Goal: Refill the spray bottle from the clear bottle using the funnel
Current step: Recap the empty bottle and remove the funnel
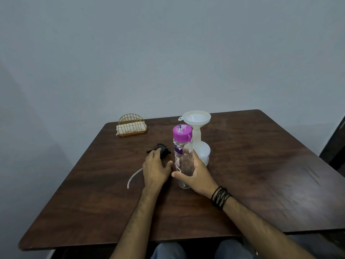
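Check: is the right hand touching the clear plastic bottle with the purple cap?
Touching. The head view shows the right hand with thumb and fingers wrapped around the clear plastic bottle.

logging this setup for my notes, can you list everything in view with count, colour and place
clear bottle: one, see-through with a purple cap, upright mid-table, gripped by the right hand
spray bottle: one, white translucent, upright just behind the clear bottle, head off
funnel: one, white, seated in the spray bottle's neck
spray head: one, black with a pale tube, lying on the table left of the bottles
napkin holder: one, gold wire with pale napkins, far left of the table
table: one, dark brown wood
wall: grey-blue, behind the table
hands: left hand rests on the spray head; right hand wears black wrist cords
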A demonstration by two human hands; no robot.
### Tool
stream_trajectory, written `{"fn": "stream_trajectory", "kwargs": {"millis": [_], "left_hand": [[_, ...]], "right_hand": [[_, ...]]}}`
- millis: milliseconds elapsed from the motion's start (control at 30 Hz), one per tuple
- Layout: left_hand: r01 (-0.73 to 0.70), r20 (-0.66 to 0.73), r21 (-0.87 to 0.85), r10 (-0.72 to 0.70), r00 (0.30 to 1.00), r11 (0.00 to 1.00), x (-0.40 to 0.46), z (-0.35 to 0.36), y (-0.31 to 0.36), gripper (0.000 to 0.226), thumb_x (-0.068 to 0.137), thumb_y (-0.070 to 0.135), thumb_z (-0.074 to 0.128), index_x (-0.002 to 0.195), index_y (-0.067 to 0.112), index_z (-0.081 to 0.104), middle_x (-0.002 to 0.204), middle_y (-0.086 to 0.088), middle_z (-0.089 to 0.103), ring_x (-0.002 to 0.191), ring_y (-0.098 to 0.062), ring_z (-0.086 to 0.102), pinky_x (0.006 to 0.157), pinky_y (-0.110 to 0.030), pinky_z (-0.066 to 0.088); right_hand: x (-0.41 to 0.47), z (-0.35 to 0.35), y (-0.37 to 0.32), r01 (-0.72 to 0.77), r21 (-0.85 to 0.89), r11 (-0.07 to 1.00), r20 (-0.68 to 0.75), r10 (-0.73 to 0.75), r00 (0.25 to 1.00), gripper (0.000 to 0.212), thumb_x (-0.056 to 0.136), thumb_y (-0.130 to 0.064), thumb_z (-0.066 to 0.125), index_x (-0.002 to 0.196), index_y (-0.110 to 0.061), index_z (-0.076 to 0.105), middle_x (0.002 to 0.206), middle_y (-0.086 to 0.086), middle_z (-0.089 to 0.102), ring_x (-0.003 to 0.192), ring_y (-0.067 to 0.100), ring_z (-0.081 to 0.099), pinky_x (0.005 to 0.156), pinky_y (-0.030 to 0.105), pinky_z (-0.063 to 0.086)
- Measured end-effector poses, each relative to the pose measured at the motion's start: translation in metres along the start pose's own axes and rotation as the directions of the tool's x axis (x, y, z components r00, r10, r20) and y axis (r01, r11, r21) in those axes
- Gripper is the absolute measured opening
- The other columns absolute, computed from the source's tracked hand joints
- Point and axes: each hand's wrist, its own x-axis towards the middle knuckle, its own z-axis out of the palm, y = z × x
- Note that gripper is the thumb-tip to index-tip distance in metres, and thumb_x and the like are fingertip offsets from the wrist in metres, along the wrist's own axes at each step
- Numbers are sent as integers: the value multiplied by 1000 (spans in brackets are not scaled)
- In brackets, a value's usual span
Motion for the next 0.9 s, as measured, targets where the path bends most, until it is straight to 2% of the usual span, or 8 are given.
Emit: {"fn": "stream_trajectory", "kwargs": {"millis": [100, 333, 467, 533, 633, 700, 800, 900], "left_hand": [[33, 35, 79, -36, 999, 996, 0, 4, 3, 77, 92, 42, 66, 155, 14, 32, 159, -10, 36, 146, -26, 34, 117, -43, 31], [58, -75, 105, -51, 996, 993, 6, 2, 12, 62, 85, 40, 73, 137, 16, 49, 145, -9, 47, 136, -26, 44, 113, -44, 37], [-146, -239, -116, 115, 964, 983, -2, 1, 28, 47, 93, 33, 66, 135, 13, 54, 141, -7, 52, 131, -23, 48, 108, -41, 44], [-196, -226, -279, 134, 965, 940, -5, 1, 43, 44, 99, 41, 57, 136, 17, 54, 139, -3, 53, 127, -15, 50, 102, -36, 47], [-147, -121, -458, 103, 987, 877, -6, 1, 66, 53, 98, 51, 54, 142, 23, 49, 144, 3, 52, 126, -5, 47, 97, -24, 42], [-119, -81, -507, 90, 993, 854, -6, 6, 77, 60, 93, 53, 60, 144, 22, 48, 146, 3, 52, 128, -6, 47, 97, -23, 40], [-98, -96, -530, 56, 994, 842, -8, 15, 88, 68, 87, 52, 70, 143, 20, 50, 145, 2, 53, 127, -7, 47, 99, -26, 41], [-95, -138, -579, 18, 990, 810, -4, 17, 97, 69, 84, 50, 74, 142, 20, 52, 143, 4, 55, 130, -10, 49, 102, -27, 41]], "right_hand": [[-4, -6, 2, 4, -16, 1000, -11, -4, 1000, 59, 78, -16, 85, 115, -41, 48, 108, -25, 65, 109, -6, 61, 87, 7, 46], [-9, -20, 5, 20, -40, 999, -10, -20, 1000, 63, 78, -18, 85, 122, -42, 47, 116, -22, 63, 113, -9, 58, 88, 5, 45], [-13, -33, 11, 20, -42, 999, -16, -20, 1000, 64, 76, -20, 86, 129, -29, 49, 117, -13, 67, 113, 1, 63, 90, 12, 48], [-15, -43, 13, 9, -43, 999, -15, -10, 1000, 68, 77, -20, 85, 132, -32, 47, 120, -13, 66, 114, 0, 62, 92, 13, 49], [-16, -59, 19, -6, -45, 999, -48, 4, 999, 68, 75, -22, 86, 132, -29, 49, 120, -7, 67, 113, 6, 65, 96, 23, 53], [-18, -71, 22, -24, -56, 998, -72, 20, 997, 68, 76, -19, 86, 131, -34, 49, 118, -10, 68, 112, 4, 65, 94, 22, 53], [-20, -88, 26, -44, -48, 998, -93, 40, 995, 69, 76, -15, 85, 131, -36, 48, 120, -14, 68, 115, 2, 64, 96, 22, 51], [-20, -100, 30, -71, -35, 997, -119, 67, 991, 72, 72, -26, 85, 134, -30, 48, 117, -8, 69, 113, 9, 66, 101, 36, 53]]}}
